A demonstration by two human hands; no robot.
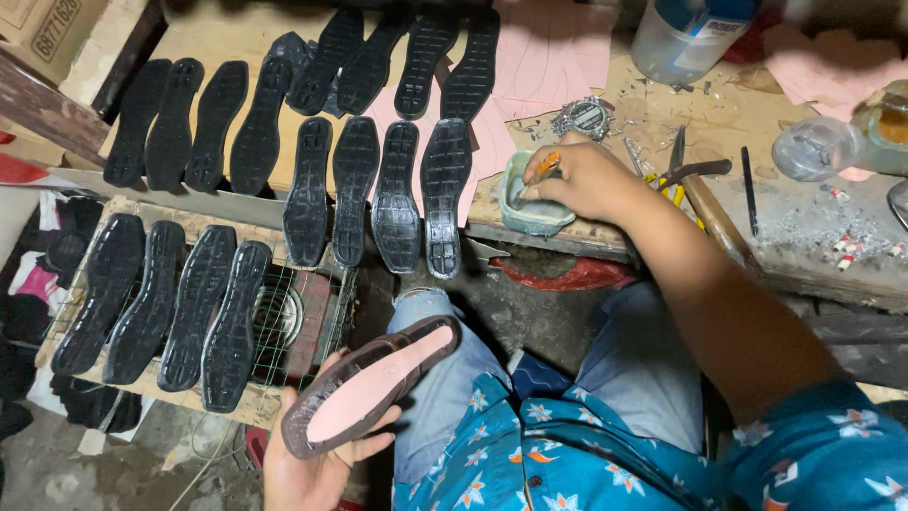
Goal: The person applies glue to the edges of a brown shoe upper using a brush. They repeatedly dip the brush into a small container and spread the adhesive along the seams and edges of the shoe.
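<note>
Left hand (307, 464) low in frame, palm up, fingers curled under a shoe sole (371, 386). Sole is dark-rimmed with a pink inner face turned up, lying diagonally across the palm, toe end out over the left knee. Grip is loose, a cradle more than a clamp.

Right hand (572, 178) reaches forward, arm extended across the lap to the workbench (804, 255) edge. Fingers pinched narrow around an orange-handled brush (541, 172), tip down in a small pale green pot (534, 203) that sits right at the bench edge. Bristles hidden inside the pot, can't tell what's on them.

Left of the pot: black soles (395, 194) laid tread-up in rows on the bench, more on a wire rack (284, 322) below. Pliers (676, 161) and a clear plastic jar (683, 36) on the bench behind the right hand.
</note>
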